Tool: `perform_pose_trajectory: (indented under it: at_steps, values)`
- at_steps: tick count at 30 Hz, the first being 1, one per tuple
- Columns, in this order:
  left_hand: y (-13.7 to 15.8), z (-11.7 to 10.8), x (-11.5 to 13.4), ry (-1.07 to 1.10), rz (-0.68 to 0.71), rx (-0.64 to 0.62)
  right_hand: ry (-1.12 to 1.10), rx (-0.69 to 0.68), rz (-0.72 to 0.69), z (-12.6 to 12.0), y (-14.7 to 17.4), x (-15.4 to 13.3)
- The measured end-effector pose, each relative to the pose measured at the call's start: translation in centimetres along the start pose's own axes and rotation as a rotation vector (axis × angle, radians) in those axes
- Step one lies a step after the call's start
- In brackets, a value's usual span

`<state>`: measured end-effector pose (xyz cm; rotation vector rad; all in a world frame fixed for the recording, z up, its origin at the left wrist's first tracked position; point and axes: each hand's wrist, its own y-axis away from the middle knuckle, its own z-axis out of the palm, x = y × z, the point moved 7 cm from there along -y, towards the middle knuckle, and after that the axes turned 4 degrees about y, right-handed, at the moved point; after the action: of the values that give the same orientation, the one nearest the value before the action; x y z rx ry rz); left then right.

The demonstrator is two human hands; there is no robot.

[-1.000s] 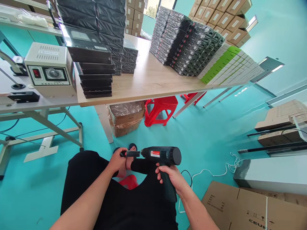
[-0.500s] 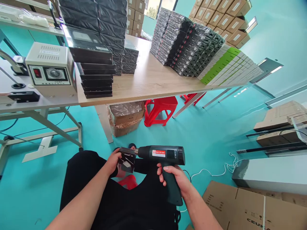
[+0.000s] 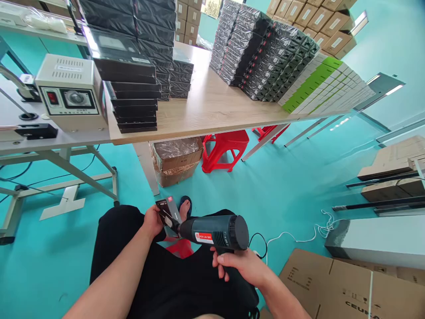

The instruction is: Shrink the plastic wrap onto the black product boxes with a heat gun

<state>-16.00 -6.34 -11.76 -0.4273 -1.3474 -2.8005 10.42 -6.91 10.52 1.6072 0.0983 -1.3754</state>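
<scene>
L grip (image 3: 153, 220) clamped on small box (image 3: 168, 210) | R grip (image 3: 239, 266) clamped on heat gun (image 3: 212, 231)

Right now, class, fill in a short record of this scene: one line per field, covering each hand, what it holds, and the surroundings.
Left hand: grips a small black box over the lap.
Right hand: closed on the handle of a dark heat gun.
Gun nozzle: aimed at the box, close to it.
Cord: white, lying on the teal floor.
Wooden table: bears stacks of black boxes.
Under the table: red stool.
</scene>
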Motion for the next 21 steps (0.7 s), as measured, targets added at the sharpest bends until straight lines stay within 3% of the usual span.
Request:
perform_pose_trajectory:
  at_steps: [5, 7, 10, 13, 18, 21]
  values:
    - [0.3, 0.7, 0.1, 0.081, -0.024, 0.004, -0.086, 0.071, 0.048, -0.5, 1.4, 1.8]
    - [0.8, 1.2, 0.2, 0.088, -0.013, -0.006, -0.139, 0.040, 0.062, -0.2, 1.7, 2.3]
    - [2.0, 2.5, 0.4, 0.057, -0.031, -0.112, -0.209, -0.059, 0.065, -0.1, 2.0, 2.9]
    - [4.0, 4.1, -0.2, 0.044, -0.162, -0.251, -0.233, -0.089, 0.081, -1.6, 1.6, 3.2]
    - [7.1, 6.3, -0.9, 0.057, -0.258, -0.399, -0.173, 0.086, 0.031, -4.5, -2.1, 1.2]
    - [7.5, 6.0, -1.0, 0.033, -0.242, -0.278, -0.209, 0.201, -0.081, -4.0, -4.9, -1.4]
